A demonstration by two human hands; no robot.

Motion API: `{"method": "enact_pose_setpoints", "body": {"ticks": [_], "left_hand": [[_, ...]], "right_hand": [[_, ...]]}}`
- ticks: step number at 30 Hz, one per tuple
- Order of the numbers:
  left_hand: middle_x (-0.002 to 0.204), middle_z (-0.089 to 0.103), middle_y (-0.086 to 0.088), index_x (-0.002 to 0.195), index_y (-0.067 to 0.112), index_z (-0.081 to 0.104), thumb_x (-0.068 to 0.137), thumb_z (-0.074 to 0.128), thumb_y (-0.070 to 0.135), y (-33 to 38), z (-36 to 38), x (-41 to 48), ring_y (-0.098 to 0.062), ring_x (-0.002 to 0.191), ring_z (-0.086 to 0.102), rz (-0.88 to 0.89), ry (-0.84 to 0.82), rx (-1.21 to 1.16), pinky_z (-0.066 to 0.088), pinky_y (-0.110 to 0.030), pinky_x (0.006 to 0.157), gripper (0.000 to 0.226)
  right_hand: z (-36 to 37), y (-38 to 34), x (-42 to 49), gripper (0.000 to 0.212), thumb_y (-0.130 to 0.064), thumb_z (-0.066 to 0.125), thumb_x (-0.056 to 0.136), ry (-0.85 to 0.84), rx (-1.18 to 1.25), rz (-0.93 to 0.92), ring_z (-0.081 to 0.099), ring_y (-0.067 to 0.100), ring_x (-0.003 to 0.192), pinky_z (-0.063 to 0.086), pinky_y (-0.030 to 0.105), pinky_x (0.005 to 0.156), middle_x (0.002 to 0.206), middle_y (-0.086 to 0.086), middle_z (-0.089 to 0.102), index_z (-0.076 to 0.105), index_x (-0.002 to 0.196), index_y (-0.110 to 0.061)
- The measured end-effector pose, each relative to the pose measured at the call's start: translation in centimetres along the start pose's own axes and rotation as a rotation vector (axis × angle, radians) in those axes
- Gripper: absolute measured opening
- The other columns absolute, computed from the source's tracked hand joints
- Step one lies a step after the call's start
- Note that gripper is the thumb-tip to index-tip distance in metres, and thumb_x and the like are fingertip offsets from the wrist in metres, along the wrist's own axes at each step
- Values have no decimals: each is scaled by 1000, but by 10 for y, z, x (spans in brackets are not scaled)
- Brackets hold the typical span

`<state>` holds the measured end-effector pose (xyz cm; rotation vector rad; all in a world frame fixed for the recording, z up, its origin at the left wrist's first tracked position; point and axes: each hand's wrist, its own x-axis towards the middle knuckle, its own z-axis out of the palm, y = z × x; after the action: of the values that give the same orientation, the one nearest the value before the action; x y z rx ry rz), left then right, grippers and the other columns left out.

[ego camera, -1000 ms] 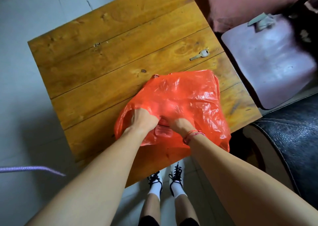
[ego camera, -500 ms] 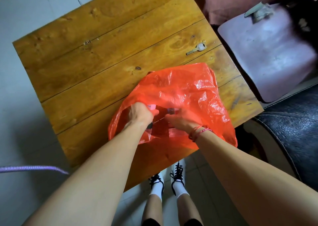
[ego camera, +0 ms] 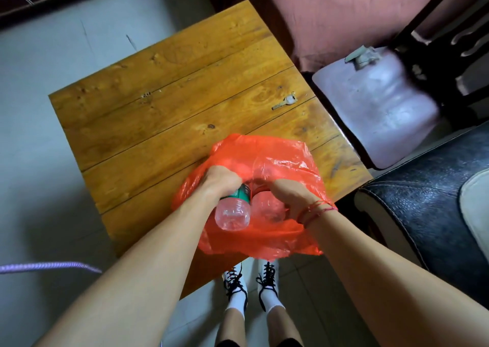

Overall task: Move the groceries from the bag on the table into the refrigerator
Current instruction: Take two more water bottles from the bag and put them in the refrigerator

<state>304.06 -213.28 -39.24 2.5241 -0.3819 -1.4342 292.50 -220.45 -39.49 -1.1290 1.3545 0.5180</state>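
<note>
Wooden table (ego camera: 164,114): left hand (ego camera: 221,180) grips bottle (ego camera: 232,213), right hand (ego camera: 289,196) grips orange bag (ego camera: 264,238).

A key (ego camera: 284,102) lies near a purple-seated chair (ego camera: 375,108), a black sofa (ego camera: 428,209) just beside the chair.

One head-worn view — looking steeply down, close over the table (ego camera: 158,108).

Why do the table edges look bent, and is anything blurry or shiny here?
Head view: the wide-angle lens bows the table edges and stretches the forearms; head view: motion blur smears the jug at right; head view: glare glints on the orange bag and on the clear bottle the left hand grips, while the key looks sharp.
</note>
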Motion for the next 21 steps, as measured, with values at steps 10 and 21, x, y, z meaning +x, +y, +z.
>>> {"method": "enact_pose_setpoints", "body": {"ticks": [10, 21], "left_hand": [[69, 51, 2, 76, 14, 56, 83, 75, 34, 3, -16, -80, -10, 56, 47, 49, -103, -114, 33, -13, 32, 29], [86, 65, -7, 77, 10, 64, 76, 77, 38, -14, -5, -89, -25, 82, 64, 103, 26, -46, 45, -29, 66, 30]], "right_hand": [[-7, 30, -58, 33, -46, 70, 72, -176, 139, 152, 67, 28, 76, 59, 45, 69, 87, 8, 69, 68, 94, -21], [6, 39, -67, 36, -48, 70, 73, -106, 309, 58, 66, 36, 94, 54, 60, 78, 113, 13, 64, 66, 90, -17]]}}
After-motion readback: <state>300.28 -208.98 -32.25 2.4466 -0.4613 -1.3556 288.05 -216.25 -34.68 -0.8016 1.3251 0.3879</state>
